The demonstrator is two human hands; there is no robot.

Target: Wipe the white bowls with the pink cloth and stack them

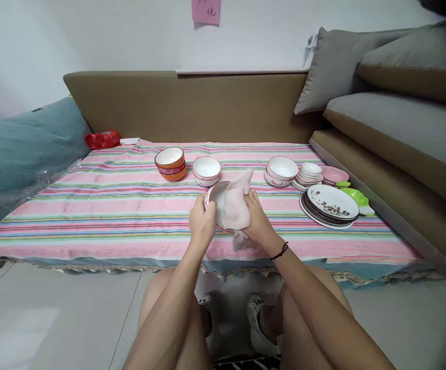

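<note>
My left hand (203, 218) grips the side of a white bowl (219, 198) with a red rim, tilted up above the striped cloth. Its thumb lies over the rim. A pale pink cloth (236, 208) covers the bowl's right side, and my right hand (256, 218) is closed round it, pressing it against the bowl. The right fingertips are partly hidden by the cloth. Just behind the held bowl stands a stack of white bowls (206, 168) with red rims. To its left is a stack of orange bowls (170, 163).
Farther right stand more white bowls (282, 169), small white dishes (311, 169), a pink bowl (335, 174), a stack of plates (331, 203) and a green dish (356, 197). Grey cushions (396, 118) pile up at the right. A red bundle (103, 139) lies at the back left.
</note>
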